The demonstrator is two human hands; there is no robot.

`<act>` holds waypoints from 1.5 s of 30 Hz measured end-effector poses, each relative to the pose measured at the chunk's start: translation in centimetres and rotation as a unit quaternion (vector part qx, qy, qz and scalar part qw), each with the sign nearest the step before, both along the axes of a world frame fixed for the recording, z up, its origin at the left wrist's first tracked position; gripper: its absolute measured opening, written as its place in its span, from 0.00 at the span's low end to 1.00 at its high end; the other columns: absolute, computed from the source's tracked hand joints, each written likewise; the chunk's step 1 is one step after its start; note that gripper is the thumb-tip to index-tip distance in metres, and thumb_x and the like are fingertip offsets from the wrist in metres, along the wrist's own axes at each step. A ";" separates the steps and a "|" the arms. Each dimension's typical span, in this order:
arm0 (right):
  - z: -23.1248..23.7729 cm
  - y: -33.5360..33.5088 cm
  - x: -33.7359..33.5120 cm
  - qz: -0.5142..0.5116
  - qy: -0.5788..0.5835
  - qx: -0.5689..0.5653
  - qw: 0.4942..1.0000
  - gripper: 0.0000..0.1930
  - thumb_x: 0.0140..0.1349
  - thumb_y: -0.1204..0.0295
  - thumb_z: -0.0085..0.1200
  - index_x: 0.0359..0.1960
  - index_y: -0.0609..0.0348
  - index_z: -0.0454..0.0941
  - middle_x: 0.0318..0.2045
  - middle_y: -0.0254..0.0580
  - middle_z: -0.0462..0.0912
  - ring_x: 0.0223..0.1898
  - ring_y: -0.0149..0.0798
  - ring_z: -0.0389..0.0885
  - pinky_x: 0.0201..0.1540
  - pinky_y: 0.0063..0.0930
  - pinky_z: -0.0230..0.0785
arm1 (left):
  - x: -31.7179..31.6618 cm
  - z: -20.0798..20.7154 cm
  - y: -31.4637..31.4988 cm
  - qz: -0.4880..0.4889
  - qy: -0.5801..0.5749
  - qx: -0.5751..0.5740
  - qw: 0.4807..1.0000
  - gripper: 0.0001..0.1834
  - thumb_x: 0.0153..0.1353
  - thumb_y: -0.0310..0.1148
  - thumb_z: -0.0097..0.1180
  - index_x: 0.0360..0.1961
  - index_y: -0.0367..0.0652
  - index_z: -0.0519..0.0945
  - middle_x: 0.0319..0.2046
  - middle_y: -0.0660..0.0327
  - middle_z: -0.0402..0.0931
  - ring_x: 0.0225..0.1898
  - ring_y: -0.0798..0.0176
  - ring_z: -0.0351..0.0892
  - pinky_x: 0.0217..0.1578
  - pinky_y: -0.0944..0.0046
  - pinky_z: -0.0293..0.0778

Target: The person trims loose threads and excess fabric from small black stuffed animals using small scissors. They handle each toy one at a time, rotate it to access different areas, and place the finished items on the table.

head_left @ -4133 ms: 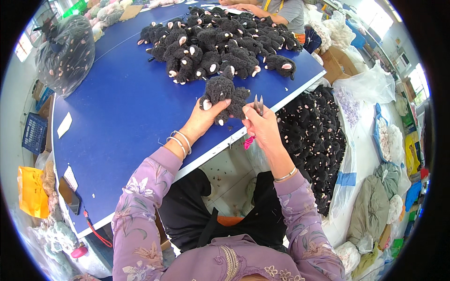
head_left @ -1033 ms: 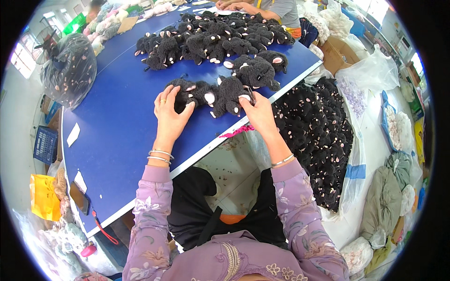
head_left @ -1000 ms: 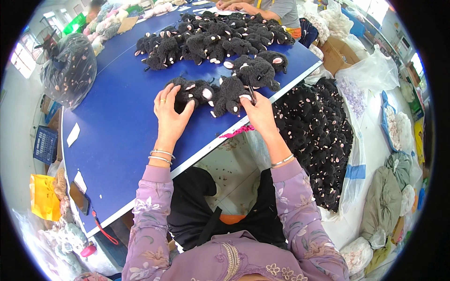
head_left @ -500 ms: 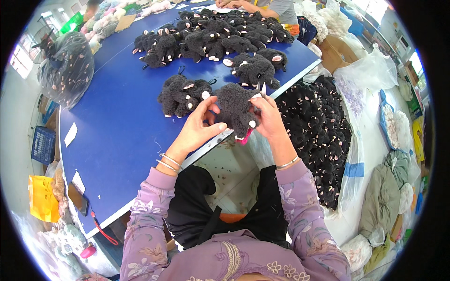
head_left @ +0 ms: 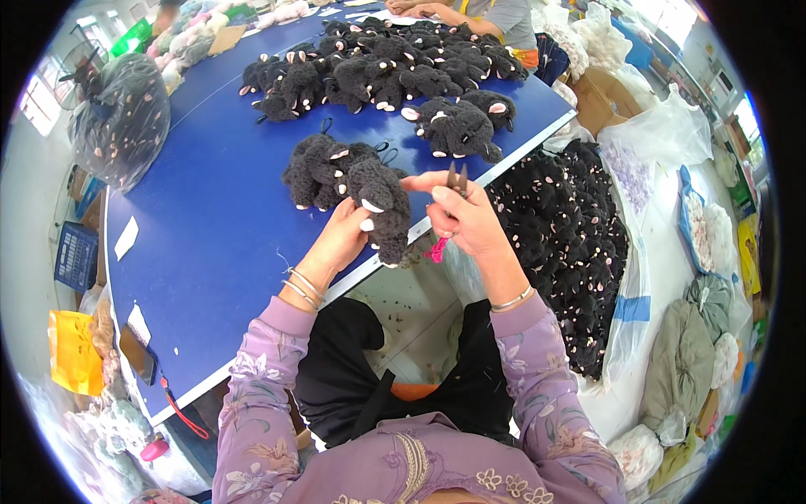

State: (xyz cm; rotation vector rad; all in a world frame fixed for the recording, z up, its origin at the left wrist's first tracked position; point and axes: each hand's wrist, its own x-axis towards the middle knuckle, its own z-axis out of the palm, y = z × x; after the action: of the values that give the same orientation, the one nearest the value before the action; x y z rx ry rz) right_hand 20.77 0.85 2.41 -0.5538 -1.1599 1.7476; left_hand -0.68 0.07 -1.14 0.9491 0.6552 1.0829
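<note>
A black curly plush elephant with white feet hangs over the table's corner, gripped by my left hand with the thumb and fingers closed on its side. My right hand is wrapped around small thread snips, blades pointing up and a bright pink cord dangling below the palm. The index finger of that hand reaches left and meets the toy's edge. Just behind the held toy, more black plush toys with thin loops lie on the blue table.
A pile of black plush toys covers the table's far part, with a co-worker's arms behind it. Right of the table stands a large bag of black plush pieces. A phone lies at the left edge, above a blue crate's level.
The toy has turned and shifted left and lower in my left hand. My right hand has let go of it and moved slightly away, keeping the snips.
</note>
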 end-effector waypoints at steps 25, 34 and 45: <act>-0.5 -0.1 0.2 -0.130 -0.247 0.159 0.947 0.20 0.54 0.67 0.64 0.45 0.66 0.75 0.35 0.37 0.80 0.32 0.26 0.74 0.38 0.22 0.68 | 2.1 1.7 -1.3 0.076 0.290 0.167 0.940 0.24 0.51 0.27 0.67 0.47 0.33 0.69 0.41 0.58 0.76 0.40 0.69 0.78 0.41 0.67 0.76; -1.4 1.1 0.2 -0.183 -0.101 0.059 0.976 0.13 0.59 0.77 0.55 0.45 0.67 0.75 0.37 0.35 0.81 0.38 0.25 0.76 0.44 0.22 0.70 | 1.0 1.5 -0.5 -0.023 0.192 0.047 0.980 0.30 0.56 0.32 0.64 0.59 0.37 0.69 0.41 0.62 0.77 0.32 0.75 0.74 0.32 0.73 0.72; -2.1 1.8 0.4 -0.173 -0.102 -0.036 0.979 0.14 0.65 0.64 0.54 0.32 0.64 0.79 0.26 0.28 0.79 0.26 0.21 0.72 0.30 0.19 0.67 | 1.5 2.0 -1.6 -0.052 0.248 0.057 0.966 0.17 0.58 0.32 0.63 0.45 0.33 0.79 0.36 0.64 0.80 0.36 0.74 0.74 0.39 0.70 0.73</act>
State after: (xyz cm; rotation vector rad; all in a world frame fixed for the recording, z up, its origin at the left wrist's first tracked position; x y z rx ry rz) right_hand 21.16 2.69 0.30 -0.9375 -1.0669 1.4616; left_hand 0.86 -1.49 0.90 1.3583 0.9447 0.7959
